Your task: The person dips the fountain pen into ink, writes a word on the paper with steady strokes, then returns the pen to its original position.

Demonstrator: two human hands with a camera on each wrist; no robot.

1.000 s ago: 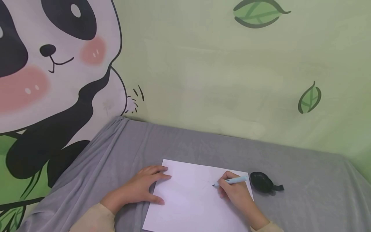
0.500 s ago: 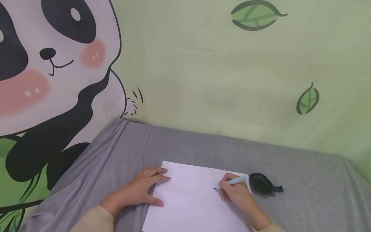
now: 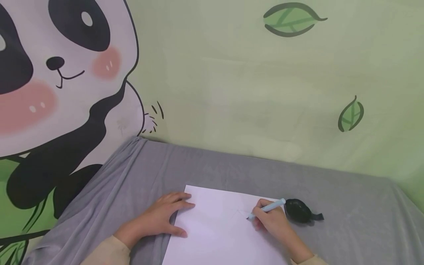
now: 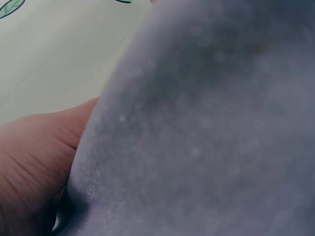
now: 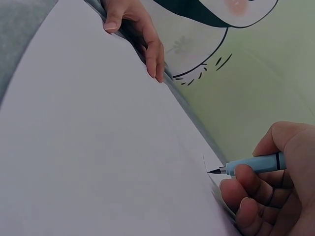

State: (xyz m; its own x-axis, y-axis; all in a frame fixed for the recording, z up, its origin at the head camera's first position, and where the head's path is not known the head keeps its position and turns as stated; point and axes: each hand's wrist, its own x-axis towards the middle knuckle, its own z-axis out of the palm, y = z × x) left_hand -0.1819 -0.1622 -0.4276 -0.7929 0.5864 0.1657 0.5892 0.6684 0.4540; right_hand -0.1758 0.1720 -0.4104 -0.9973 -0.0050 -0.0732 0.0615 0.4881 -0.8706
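Note:
A light blue fountain pen (image 3: 269,205) is pinched between the thumb and fingers of my right hand (image 3: 272,221). Its dark nib (image 5: 215,171) is at the surface of a white sheet of paper (image 3: 208,235), beside a thin line in the right wrist view. A few faint crossing lines (image 3: 239,210) show left of the nib in the head view. My left hand (image 3: 162,215) rests at the sheet's left edge, thumb and fingers spread with the tips on the paper. The left wrist view shows mostly blurred grey cloth (image 4: 197,147) and part of that hand.
A shiny black rounded object with a short strap-like end (image 3: 299,211) lies just right of the sheet. Grey cloth (image 3: 212,165) covers the surface under the paper. Behind stands a pale green wall (image 3: 232,92) with a large panda picture (image 3: 109,95) and leaves.
The pen and right hand have moved slightly right and toward me. More faint lines show on the paper. The left hand stays in place; the head view has shifted a little.

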